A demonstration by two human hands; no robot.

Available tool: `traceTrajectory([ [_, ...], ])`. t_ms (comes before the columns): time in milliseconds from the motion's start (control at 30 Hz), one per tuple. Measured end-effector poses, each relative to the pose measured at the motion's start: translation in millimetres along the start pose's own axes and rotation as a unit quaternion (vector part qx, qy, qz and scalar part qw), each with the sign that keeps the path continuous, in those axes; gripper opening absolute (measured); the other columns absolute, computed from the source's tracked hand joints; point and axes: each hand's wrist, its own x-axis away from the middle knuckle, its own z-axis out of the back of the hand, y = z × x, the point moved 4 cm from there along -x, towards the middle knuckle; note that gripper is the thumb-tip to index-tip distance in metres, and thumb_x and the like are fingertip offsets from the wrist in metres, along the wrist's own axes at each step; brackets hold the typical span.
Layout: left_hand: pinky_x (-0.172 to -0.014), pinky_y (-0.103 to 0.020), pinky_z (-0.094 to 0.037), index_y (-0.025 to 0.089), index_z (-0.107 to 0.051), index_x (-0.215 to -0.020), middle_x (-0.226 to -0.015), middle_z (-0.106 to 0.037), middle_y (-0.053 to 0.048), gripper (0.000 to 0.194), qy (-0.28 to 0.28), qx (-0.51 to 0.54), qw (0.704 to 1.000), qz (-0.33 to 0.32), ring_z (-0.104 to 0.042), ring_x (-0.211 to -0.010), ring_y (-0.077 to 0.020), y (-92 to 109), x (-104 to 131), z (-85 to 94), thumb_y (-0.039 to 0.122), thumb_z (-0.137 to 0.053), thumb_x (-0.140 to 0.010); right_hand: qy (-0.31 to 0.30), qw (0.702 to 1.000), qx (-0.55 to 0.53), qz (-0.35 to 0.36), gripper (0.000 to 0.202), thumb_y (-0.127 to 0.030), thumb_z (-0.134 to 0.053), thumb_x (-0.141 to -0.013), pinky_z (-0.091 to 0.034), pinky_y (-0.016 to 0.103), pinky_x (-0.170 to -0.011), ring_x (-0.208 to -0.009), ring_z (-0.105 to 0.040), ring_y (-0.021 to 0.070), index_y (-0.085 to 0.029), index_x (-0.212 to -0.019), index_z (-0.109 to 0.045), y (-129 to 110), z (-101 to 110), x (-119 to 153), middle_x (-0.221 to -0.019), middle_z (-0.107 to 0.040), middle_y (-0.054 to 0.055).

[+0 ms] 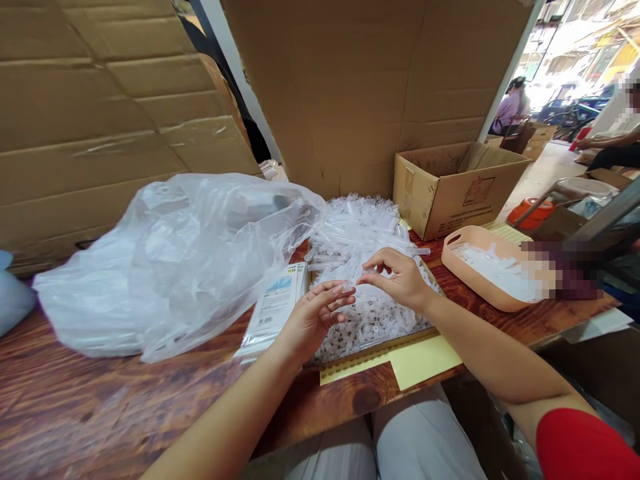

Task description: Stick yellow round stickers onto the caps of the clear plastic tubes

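My left hand [323, 310] pinches a small clear plastic piece [347, 287] between thumb and fingertips, with the other fingers loosely curled. Close by on the right, my right hand [397, 277] is closed in a pinch. What sits between its fingertips is too small to make out. Both hands hover over a shallow tray [383, 345] filled with small translucent plastic parts [373, 328]. Behind them rises a heap of clear plastic tubes [357, 223], one jutting out to the right.
A large clear plastic bag [200, 260] and printed packets [274, 303] lie left. An orange basket [487, 290] with white pieces stands right, before a cardboard box [460, 190]. Yellow sheets [425, 360] lie at the front edge. People sit in the background at right.
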Motion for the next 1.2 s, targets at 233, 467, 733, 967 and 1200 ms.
traceTrajectory([
  [233,-0.047,-0.014,-0.052,0.014,-0.071,-0.09,-0.091,-0.077,-0.007,0.024,-0.021,0.035,0.999,0.028,-0.074,-0.078,-0.0147,-2.1,3.0,-2.4,0.015,-0.084,-0.069,0.027,0.975,-0.179,-0.128,0.045,-0.058,-0.084,-0.073,-0.058,0.031,-0.071,-0.079,-0.068,0.0152,-0.022,-0.084,-0.06,4.2,-8.7,2.6,-0.087,-0.073,0.003],
  [467,-0.047,-0.014,-0.052,0.013,-0.071,-0.089,-0.092,-0.078,-0.007,0.02,-0.045,0.032,0.998,0.033,-0.075,-0.079,-0.0153,-5.6,4.3,-3.4,0.015,-0.082,-0.072,0.016,0.972,-0.182,-0.15,0.037,-0.054,-0.086,-0.073,-0.052,0.028,-0.062,-0.069,-0.062,0.013,-0.021,-0.085,-0.073,0.8,-17.6,9.2,-0.08,-0.073,0.002],
  [733,-0.047,-0.014,-0.05,0.015,-0.069,-0.085,-0.091,-0.077,-0.007,0.017,-0.033,0.04,0.998,0.031,-0.075,-0.08,-0.0154,-7.7,3.0,-3.5,0.014,-0.081,-0.074,0.036,0.975,-0.167,-0.139,0.035,-0.054,-0.084,-0.075,-0.051,0.031,-0.064,-0.07,-0.063,0.015,-0.022,-0.084,-0.072,0.2,-16.6,11.5,-0.084,-0.075,0.004],
  [967,-0.045,-0.015,-0.051,0.014,-0.069,-0.082,-0.083,-0.075,-0.005,0.026,-0.061,0.052,0.996,0.043,-0.075,-0.078,-0.017,-12.6,3.4,-4.3,0.018,-0.089,-0.065,0.017,0.98,-0.151,-0.129,0.028,-0.046,-0.085,-0.076,-0.048,0.03,-0.066,-0.079,-0.069,0.0176,-0.022,-0.081,-0.072,-6.1,-22.2,16.8,-0.084,-0.077,0.004],
  [1200,-0.051,-0.014,-0.051,0.015,-0.065,-0.076,-0.075,-0.072,-0.004,0.028,-0.067,0.069,0.994,0.058,-0.071,-0.071,-0.0135,-15.9,3.6,-2.6,0.022,-0.09,-0.065,0.004,0.981,-0.155,-0.117,0.038,-0.05,-0.087,-0.073,-0.05,0.029,-0.065,-0.082,-0.07,0.0188,-0.021,-0.078,-0.063,-6.0,-23.8,17.2,-0.087,-0.077,0.006],
])
